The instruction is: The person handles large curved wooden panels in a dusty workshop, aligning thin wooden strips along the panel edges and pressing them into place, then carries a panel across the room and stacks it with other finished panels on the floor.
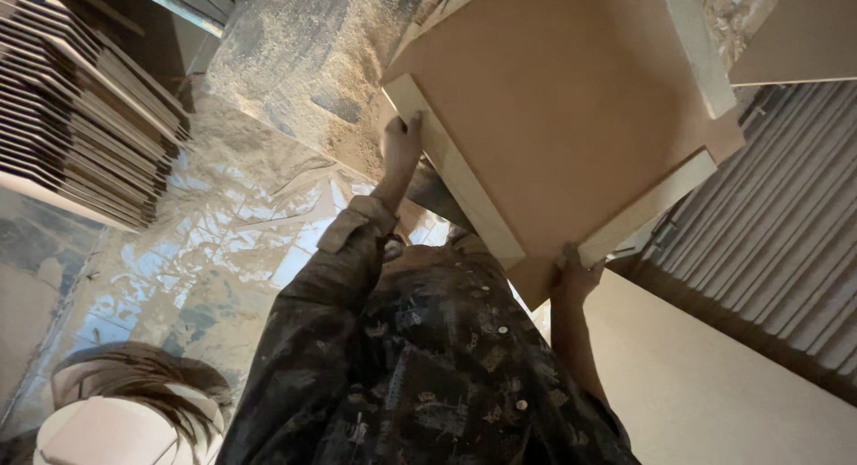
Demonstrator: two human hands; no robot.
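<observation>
Holding up a brown board (571, 117), clear of any surface.
Left hand (399, 148) and right hand (576, 278) gripping opposite edges; not yet set down.

No packages, labels, signs or screens show in this view.
</observation>
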